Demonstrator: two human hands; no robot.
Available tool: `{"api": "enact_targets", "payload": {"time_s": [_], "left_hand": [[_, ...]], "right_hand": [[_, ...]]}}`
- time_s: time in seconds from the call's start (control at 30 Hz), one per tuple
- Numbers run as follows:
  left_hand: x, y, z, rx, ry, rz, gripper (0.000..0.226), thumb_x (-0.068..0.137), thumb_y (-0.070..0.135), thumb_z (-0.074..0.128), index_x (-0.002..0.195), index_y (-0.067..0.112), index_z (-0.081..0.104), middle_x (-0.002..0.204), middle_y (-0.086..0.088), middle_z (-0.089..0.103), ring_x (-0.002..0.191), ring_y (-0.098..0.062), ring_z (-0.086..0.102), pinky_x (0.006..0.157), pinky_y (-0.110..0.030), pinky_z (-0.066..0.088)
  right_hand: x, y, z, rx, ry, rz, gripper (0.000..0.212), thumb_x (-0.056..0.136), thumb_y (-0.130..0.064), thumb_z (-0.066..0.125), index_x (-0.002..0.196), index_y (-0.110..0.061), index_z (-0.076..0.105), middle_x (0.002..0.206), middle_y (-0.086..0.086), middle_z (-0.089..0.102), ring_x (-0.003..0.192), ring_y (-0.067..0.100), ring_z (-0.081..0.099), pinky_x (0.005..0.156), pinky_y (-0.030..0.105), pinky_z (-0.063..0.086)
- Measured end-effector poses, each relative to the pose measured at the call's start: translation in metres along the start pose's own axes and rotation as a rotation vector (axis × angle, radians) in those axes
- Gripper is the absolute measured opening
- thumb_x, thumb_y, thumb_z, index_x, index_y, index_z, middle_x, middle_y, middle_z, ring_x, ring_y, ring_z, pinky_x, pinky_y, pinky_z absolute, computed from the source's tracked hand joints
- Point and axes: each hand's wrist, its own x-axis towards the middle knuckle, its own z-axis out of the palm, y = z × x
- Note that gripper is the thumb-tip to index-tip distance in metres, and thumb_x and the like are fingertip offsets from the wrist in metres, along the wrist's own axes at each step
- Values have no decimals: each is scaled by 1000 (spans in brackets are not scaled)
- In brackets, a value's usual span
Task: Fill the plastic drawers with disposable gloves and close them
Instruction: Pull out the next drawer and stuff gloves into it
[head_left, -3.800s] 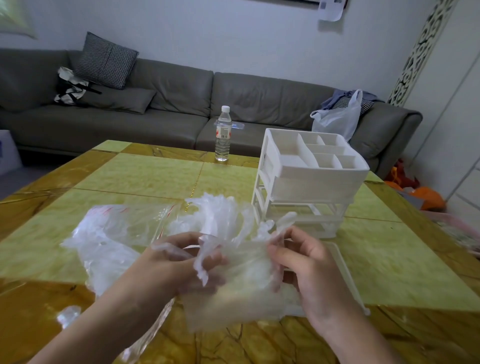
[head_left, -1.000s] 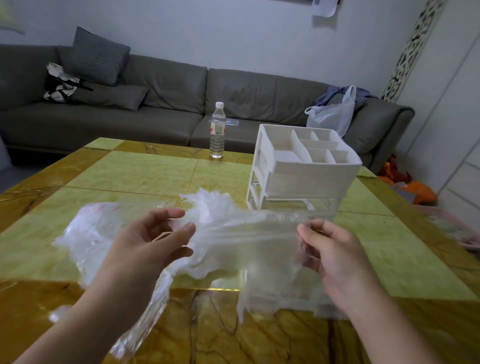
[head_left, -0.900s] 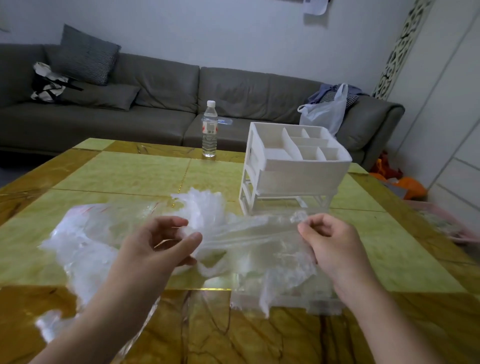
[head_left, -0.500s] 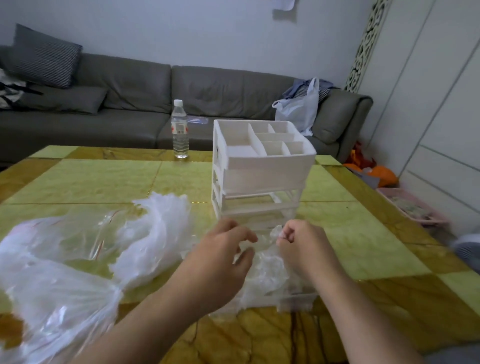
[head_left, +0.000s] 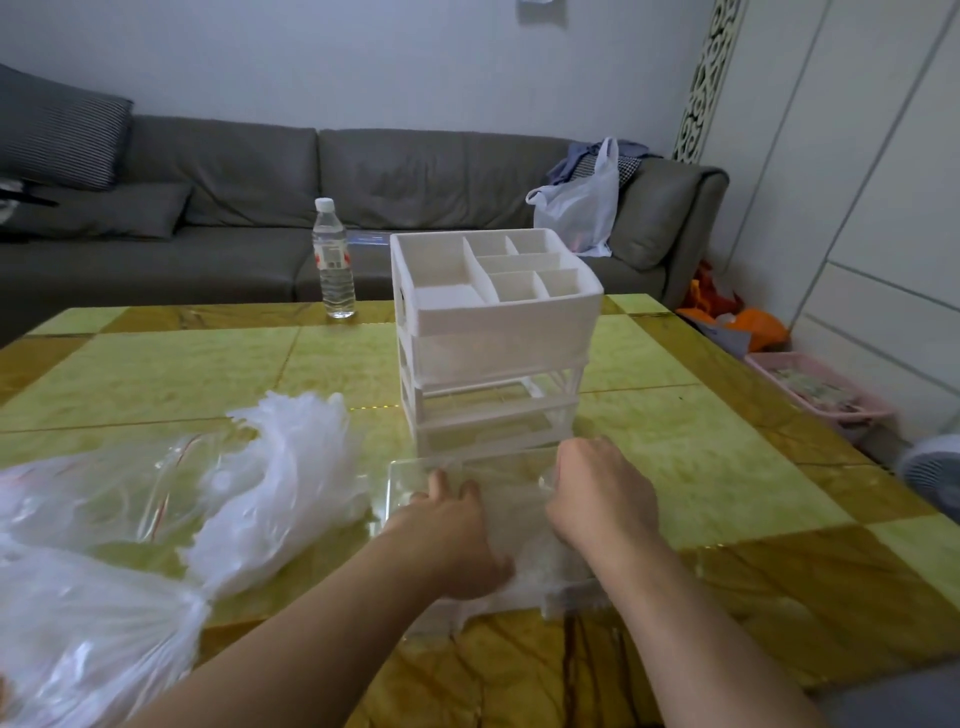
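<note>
1. Soft, even indoor light – dim, slightly cool, no hard shadows.
2. Faint glare on the glossy table (head_left: 156, 374) and on the crinkled plastic bags (head_left: 291, 483).
3. Wide-angle bending at the edges – wall panels on the right lean.
4. Slight motion blur around both hands.

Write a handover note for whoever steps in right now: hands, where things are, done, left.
Left hand and right hand: both press the gloves down into the clear drawer.
The drawer lies pulled out on the table, in front of the white organizer.
The glove bags lie left of it.
Done: one batch of gloves in this drawer.
Left: slide it into the organizer, whose lower slots look empty, and fill and close any others.
</note>
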Motion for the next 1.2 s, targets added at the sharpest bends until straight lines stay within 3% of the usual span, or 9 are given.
{"api": "enact_targets", "payload": {"time_s": [0.07,0.23,0.33,0.43,0.67,0.73,0.87,1.0,1.2], "left_hand": [[4,2,1,9,-8,-4,105,88,68,59,162,14,9,168,-23,3,147,-43,34,114,-49,41],[3,-1,3,52,43,75,100,85,69,59,159,16,17,157,-19,28,138,-41,44,105,-50,46],[-15,2,-6,64,98,130,73,99,43,59,154,9,26,150,-18,37,135,-38,48,103,-47,47],[-32,1,-9,9,286,164,49,97,31,60,140,14,44,137,-11,45,125,-33,52,98,-43,50],[-72,-24,7,-171,311,337,38,96,17,54,134,15,51,123,-10,60,112,-35,61,90,-44,55],[-80,-39,10,-221,476,354,35,94,11,55,129,17,57,122,-5,59,107,-31,61,86,-42,54],[-92,-90,10,-296,828,119,26,95,18,57,119,23,48,115,5,48,103,-20,55,78,-36,51],[-88,-143,14,-192,745,-159,36,97,39,62,124,22,45,123,2,46,115,-23,49,89,-33,46],[-86,-160,10,-343,826,-136,11,97,36,60,100,26,56,93,8,62,90,-24,61,66,-37,48]], "right_hand": [[-4,-6,-2,8,33,-26,39,91,-15,68,127,-18,53,125,6,57,113,31,65,83,40,54],[-10,-22,12,179,-92,-158,10,85,-18,58,95,-21,57,103,0,59,97,27,59,70,35,46],[-3,-15,33,23,-215,-172,34,84,-35,59,116,-26,66,123,5,61,121,33,59,99,38,52],[25,-4,63,-100,-267,-159,55,75,-54,45,125,-34,59,136,7,58,125,36,56,106,45,50],[4,-25,33,-87,-371,-65,69,91,-37,58,156,-37,37,165,15,27,150,37,35,119,42,40],[2,-23,36,-55,-327,-79,73,76,-42,63,148,-36,48,158,13,42,146,33,44,117,39,42],[-8,-26,29,68,-44,-118,31,80,-20,65,110,-29,67,115,2,61,112,31,64,91,41,56],[-19,-39,24,143,149,-177,23,79,-10,60,96,-25,65,101,0,59,99,32,61,79,41,54],[-40,-63,29,253,213,-313,21,81,-6,60,88,-26,65,92,-9,62,88,23,59,75,41,55]]}}
